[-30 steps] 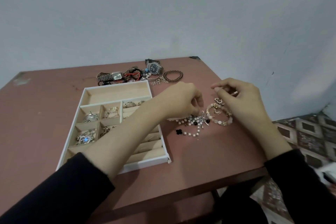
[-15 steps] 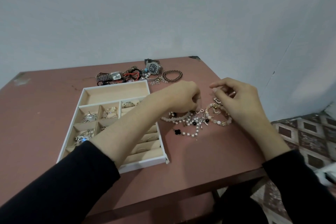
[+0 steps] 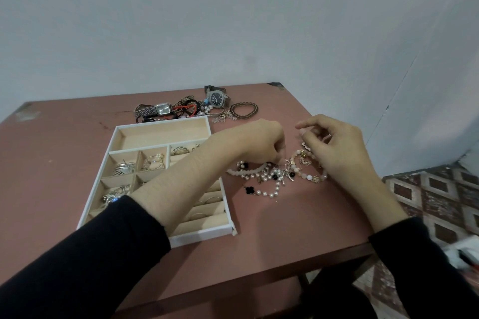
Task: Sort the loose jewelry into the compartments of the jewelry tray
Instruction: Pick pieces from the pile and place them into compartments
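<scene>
Two black sleeves, matte fabric, come in from the near edge; your forearms are bare from the cuffs fwd. Table (image 3: 272, 235): flat, dull pink-brown top, scuffed at the far left corner.

Jewelry tray (image 3: 204, 234) sits near-left on it: white rectangular frame, beige velvety lining, thin dividers. Your left forearm crosses over its right half. Near-right section has padded ring rolls w/ a few thin rings. Small square cells on the left hold a silver leaf-shaped brooch (image 3: 124, 167), hoop earrings w/ pearls (image 3: 154, 162) and a sparkly silver piece (image 3: 114, 195). Long far compartment looks bare.

Just right of the tray: tangled pile of bead and pearl bracelets (image 3: 274, 175), round glossy beads in white, pale pink and black, gold charms, a black clover-shaped charm (image 3: 249, 190) at the near edge.

Left hand (image 3: 259, 141): fingers curled down, tips pinched together at the pile's top, apparently on a small metal bit; can't tell exactly what. Right hand (image 3: 334, 142): half-curled, index raised, thumb and fingers near a small gold charm; hold unclear.

Far side, beyond the tray: square-faced watch w/ metal link band (image 3: 158, 109), red and black cords (image 3: 185, 109), round dark-dial watch (image 3: 217, 98), brown braided bracelet (image 3: 244, 110). Plain pale wall behind.
</scene>
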Tool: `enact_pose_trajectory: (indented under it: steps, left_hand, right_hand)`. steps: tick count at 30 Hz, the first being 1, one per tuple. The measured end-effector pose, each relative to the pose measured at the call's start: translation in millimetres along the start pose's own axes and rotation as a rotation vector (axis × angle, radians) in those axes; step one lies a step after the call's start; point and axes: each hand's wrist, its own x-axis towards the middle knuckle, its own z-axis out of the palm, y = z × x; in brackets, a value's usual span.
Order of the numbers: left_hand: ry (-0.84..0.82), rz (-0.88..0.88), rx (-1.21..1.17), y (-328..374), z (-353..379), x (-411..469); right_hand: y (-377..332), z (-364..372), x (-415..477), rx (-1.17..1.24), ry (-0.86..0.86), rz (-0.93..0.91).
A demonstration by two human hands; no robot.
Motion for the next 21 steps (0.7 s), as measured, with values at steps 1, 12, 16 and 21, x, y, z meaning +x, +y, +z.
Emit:
enact_pose_trajectory:
  steps: [1, 12, 16, 21]
  left_hand:
    - [0.011, 0.007, 0.013, 0, 1, 0]
    - [0.177, 0.013, -0.347, -8, -14, -18]
    - [0.257, 0.007, -0.538, -7, -22, -27]
    - [0.408, 0.017, -0.651, -8, -31, -33]
  right_hand:
    - [0, 0, 0, -0.003, 0.000, 0.000]
    - [0, 0, -1, 0.010, -0.020, 0.020]
    - [-2, -1, -3, 0.018, -0.035, 0.023]
    - [-5, -1, -4, 0.000, -0.053, 0.022]
